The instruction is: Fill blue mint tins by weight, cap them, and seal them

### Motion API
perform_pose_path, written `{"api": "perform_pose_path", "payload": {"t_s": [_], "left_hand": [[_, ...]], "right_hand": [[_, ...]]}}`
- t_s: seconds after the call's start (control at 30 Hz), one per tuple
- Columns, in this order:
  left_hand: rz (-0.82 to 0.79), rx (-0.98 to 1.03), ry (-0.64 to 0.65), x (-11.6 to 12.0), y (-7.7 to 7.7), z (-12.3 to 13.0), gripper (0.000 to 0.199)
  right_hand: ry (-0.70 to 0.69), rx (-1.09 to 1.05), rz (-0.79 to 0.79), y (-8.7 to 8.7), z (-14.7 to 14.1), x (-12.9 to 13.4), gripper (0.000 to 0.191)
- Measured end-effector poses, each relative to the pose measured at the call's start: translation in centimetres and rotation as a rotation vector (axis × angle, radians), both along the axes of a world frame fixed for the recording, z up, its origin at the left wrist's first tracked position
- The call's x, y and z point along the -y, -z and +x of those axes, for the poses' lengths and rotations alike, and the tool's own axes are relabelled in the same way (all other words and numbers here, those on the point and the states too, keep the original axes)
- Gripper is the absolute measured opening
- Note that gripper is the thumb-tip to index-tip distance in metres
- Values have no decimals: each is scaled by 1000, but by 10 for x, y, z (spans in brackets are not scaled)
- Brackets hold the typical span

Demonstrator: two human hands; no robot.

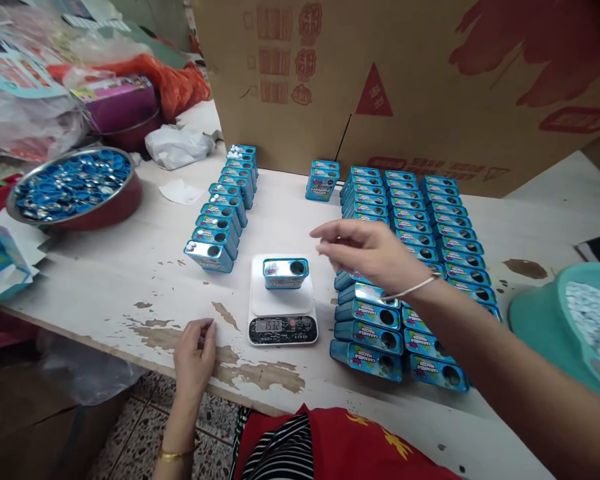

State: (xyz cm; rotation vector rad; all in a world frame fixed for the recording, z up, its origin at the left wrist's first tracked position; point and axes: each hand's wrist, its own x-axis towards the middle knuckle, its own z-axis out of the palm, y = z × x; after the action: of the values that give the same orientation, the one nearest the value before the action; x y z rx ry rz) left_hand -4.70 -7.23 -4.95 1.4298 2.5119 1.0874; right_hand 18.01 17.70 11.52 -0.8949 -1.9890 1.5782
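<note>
A blue tin (285, 273) lies on its side on the white plate of a small digital scale (282, 328), its round opening facing up. All places here are told from that scale. The right hand (367, 253) hovers just right of and slightly above the tin, fingers (330, 233) loosely spread and holding nothing. The left hand (195, 357) rests on the worn tabletop (130, 280) to the scale's left, near the front edge, fingers curled down with nothing in them. Right of the scale lie packed rows of matching tins (415, 220); behind and left runs a single line of tins (223, 213). Far left sits a metal bowl of blue caps (73, 185). Far right stands a teal tub (545, 320) holding small white pieces. A large cardboard box (430, 80) stands behind.
</note>
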Motion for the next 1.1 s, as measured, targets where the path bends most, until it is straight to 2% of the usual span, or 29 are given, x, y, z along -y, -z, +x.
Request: {"api": "perform_pose_path", "payload": {"t_s": [0.1, 0.2, 0.3, 0.43, 0.5, 0.57, 0.63, 0.7, 0.8, 0.9, 0.97, 1.1], "left_hand": [[-5, 11, -10, -1, -1, 0, 20], [-20, 26, -20, -1, -1, 0, 21], [-21, 27, -32, -1, -1, -1, 22], [-5, 33, -15, -1, -3, 0, 22], [21, 45, -10, -4, -13, 4, 20], [72, 23, 21, -15, -29, 12, 19], [122, -43, 113, -32, -50, 21, 20], [128, -128, 260, -57, -71, 30, 32], [-10, -268, 489, -98, -95, 36, 58], [-186, -355, 674, -138, -109, 32, 50], [-218, -392, 741, -169, -115, 25, 39], [-167, -489, 727, -250, -120, 17, 33]], "right_hand": [[183, -208, -367, -4, 31, 8, 28], [326, -363, -620, 3, 59, 26, 25], [391, -439, -769, 18, 76, 48, 24], [428, -537, -930, 33, 86, 73, 24], [443, -592, -1000, 34, 89, 82, 24], [451, -637, -1041, 32, 92, 88, 25], [453, -677, -1047, 30, 96, 91, 26], [448, -710, -1041, 29, 99, 94, 25], [421, -734, -1095, 29, 100, 98, 23], [400, -737, -1197, 31, 98, 101, 28], [422, -739, -1219, 33, 99, 101, 31], [512, -716, -1154, 37, 105, 94, 31]]}}
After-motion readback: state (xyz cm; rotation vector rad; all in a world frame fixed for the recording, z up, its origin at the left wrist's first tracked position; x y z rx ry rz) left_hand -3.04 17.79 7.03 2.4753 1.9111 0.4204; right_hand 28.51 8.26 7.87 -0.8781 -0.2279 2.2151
